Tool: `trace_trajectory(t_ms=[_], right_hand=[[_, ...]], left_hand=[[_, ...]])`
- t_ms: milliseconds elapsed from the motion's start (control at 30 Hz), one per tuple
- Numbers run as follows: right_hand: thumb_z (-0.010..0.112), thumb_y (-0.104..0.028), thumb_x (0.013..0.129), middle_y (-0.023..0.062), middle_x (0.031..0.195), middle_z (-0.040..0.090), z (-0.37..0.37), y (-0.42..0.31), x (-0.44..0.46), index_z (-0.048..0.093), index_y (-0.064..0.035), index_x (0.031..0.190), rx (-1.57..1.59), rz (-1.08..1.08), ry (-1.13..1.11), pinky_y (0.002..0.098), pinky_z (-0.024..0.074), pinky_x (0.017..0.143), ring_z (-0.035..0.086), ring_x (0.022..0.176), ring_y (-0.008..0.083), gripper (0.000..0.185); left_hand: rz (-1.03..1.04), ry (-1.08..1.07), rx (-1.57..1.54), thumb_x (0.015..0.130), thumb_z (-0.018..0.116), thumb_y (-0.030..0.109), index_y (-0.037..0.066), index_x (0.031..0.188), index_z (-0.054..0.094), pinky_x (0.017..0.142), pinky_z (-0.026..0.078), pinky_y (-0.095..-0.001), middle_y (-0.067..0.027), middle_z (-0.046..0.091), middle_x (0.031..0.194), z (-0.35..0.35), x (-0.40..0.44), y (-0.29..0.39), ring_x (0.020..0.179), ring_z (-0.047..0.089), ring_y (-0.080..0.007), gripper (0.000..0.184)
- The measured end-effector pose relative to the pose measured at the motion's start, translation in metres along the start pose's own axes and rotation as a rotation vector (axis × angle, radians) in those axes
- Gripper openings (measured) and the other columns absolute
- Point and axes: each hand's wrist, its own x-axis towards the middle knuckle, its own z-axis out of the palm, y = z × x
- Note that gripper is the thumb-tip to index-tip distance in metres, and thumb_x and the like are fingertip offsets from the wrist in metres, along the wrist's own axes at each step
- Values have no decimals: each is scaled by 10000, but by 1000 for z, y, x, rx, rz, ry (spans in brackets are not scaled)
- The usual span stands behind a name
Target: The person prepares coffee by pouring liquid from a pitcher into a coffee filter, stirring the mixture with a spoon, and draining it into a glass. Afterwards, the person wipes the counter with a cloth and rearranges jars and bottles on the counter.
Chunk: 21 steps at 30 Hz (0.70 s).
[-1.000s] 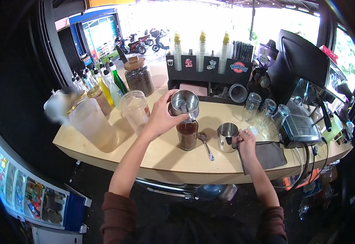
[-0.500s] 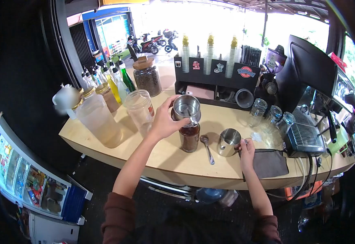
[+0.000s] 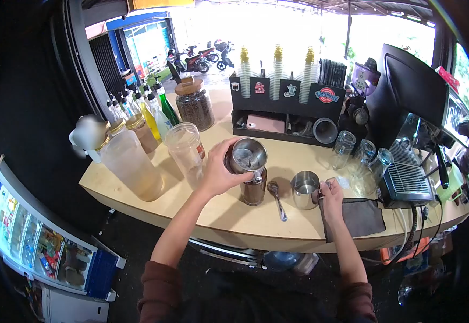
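My left hand [image 3: 221, 171] is wrapped round a steel cup [image 3: 249, 154], holding it over a glass of dark brown drink [image 3: 253, 192]. The cup hides the top of the glass. Further right, my right hand [image 3: 331, 195] grips the handle of a steel pitcher [image 3: 305, 189], which is upright at the counter. Between the glass and the pitcher lies a metal spoon [image 3: 277, 201], bowl end away from me.
Left on the wooden counter [image 3: 218, 222] are a cloudy jug [image 3: 132, 167], a clear plastic container [image 3: 186, 152] and syrup bottles. A dark cloth [image 3: 361, 218], upturned glasses [image 3: 343, 149] and an espresso machine [image 3: 408, 175] are right. A black cup organizer [image 3: 277, 107] stands behind.
The steel cup in my left hand has come down and nearer to me over the glass. The pitcher has turned slightly while my right hand keeps its hold on the handle.
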Motion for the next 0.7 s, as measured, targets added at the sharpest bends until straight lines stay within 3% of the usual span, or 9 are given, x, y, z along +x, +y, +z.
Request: trace_trajectory(t_ms=[33,100,233,333,500,700], right_hand=[[572,-125,932,6,713,565,4,-7,3,442,-85,819,-39,14,-11,220,431,634,545,651,72,176],[580,-125,927,10,716,567,9,-18,9,444,-82,823,-82,-37,-12,219,434,622,548,647,74,176],[592,-96,909,1,729,546,36,-58,18,460,-82,849,-146,-135,-40,224,442,608,545,646,80,146],[602,-77,896,-20,722,519,58,-86,28,458,-87,849,-215,-195,-70,227,448,607,540,654,70,152],[607,-63,897,-22,721,510,90,-109,45,427,-82,818,-316,-220,-139,196,432,551,526,634,40,197],[619,-60,892,-49,709,440,116,-119,56,400,-80,799,-353,-207,-198,164,387,545,455,655,1,239]], left_hand=[[2,-3,-7,546,828,263,74,1192,530,1027,367,-409,-99,613,1095,-2,1,0,1038,584,-258,737],[34,-82,59,543,807,320,85,1198,527,1081,271,-465,-97,612,1104,-10,7,4,1075,566,-270,750],[101,-219,93,541,811,283,94,1224,532,1090,279,-444,-96,587,1175,-21,23,1,1127,529,-288,761],[150,-309,88,531,809,342,103,1219,544,1108,219,-469,-80,593,1180,-24,32,-8,1125,530,-288,776],[250,-345,1,503,817,353,46,1138,602,999,368,-408,-121,649,1060,-26,45,-15,1003,594,-297,737],[210,-417,-25,492,808,328,11,1109,622,903,450,-381,-162,650,1028,-31,55,-11,953,612,-299,718]])
